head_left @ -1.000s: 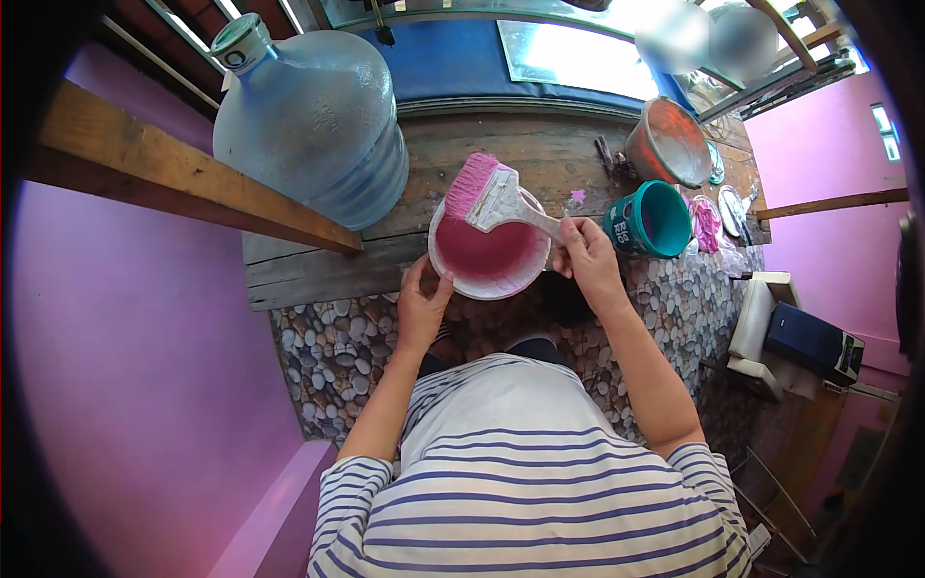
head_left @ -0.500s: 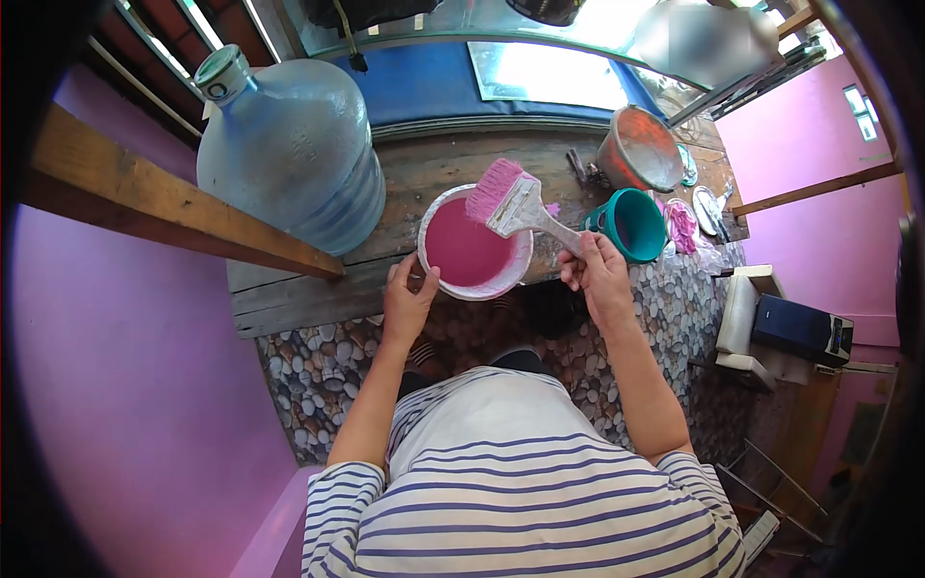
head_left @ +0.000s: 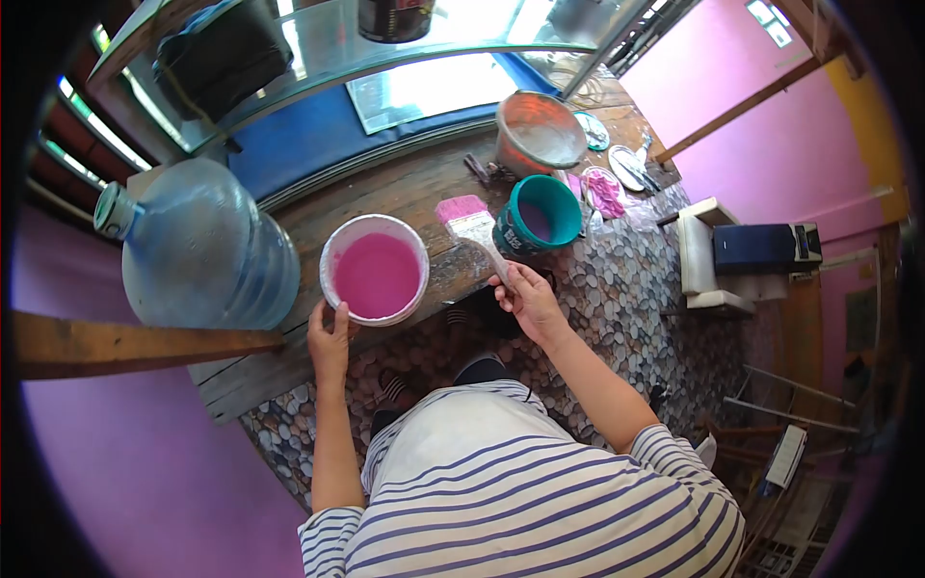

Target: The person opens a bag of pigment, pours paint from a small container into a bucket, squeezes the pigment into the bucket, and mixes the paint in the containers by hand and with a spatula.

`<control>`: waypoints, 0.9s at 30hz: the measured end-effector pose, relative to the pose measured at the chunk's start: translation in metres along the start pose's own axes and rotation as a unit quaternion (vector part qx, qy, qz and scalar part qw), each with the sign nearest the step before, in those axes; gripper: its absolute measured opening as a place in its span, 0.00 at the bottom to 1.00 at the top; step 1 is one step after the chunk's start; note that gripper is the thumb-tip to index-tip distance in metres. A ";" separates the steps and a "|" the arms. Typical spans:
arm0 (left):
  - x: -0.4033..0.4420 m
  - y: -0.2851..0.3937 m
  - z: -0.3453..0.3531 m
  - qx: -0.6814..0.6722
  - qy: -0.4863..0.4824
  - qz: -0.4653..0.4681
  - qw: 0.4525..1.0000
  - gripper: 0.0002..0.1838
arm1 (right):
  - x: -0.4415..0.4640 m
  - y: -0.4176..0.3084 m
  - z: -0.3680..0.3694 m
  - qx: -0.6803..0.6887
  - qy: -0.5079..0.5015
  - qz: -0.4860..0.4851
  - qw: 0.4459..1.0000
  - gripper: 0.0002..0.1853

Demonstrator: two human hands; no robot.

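Observation:
A white paint bucket with pink paint inside stands at the edge of the wooden bench. My left hand grips its near-left side, thumb up by the rim and the other fingers partly hidden. In my right hand is the handle of a wide paintbrush, its pink-coated bristles pointing up and away from me. The brush is held in the space between the paint bucket and a teal bucket, apart from the paint.
A large water jug stands left, behind a wooden post. Beyond the teal bucket sit an orange-stained bucket and paint-smeared lids. A glass case runs along the back. A chair holds a dark box at right.
The paintbrush has moved right, from over the paint bucket to beside it. My left hand stays on the bucket. The camera view has turned, shifting the scene left.

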State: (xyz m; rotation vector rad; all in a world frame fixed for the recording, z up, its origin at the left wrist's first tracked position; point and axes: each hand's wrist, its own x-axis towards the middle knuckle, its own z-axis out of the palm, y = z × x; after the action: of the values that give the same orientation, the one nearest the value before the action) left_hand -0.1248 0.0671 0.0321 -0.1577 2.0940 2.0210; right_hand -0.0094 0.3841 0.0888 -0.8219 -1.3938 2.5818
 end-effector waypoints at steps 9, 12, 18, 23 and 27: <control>-0.001 0.005 0.002 0.017 -0.006 -0.020 1.000 0.26 | 0.001 0.015 -0.035 -0.006 0.022 0.034 0.999 0.14; -0.002 0.008 0.005 -0.003 0.011 -0.019 1.000 0.26 | 0.009 0.029 -0.050 -0.020 0.043 0.054 0.997 0.14; -0.003 0.010 0.006 -0.003 0.016 -0.018 1.000 0.25 | 0.030 0.058 -0.078 -0.048 0.066 0.068 0.994 0.13; -0.004 0.012 0.008 0.005 0.018 -0.025 1.000 0.25 | 0.037 0.057 -0.075 -0.045 0.070 0.066 0.994 0.13; -0.004 0.008 0.007 0.009 0.022 -0.021 0.999 0.25 | 0.032 0.040 -0.066 -0.045 0.060 0.025 0.997 0.13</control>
State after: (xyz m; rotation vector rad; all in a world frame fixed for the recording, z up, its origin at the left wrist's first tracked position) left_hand -0.1222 0.0746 0.0407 -0.2436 2.1170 1.9911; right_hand 0.0030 0.4210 0.0141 -1.0185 -1.4812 2.4757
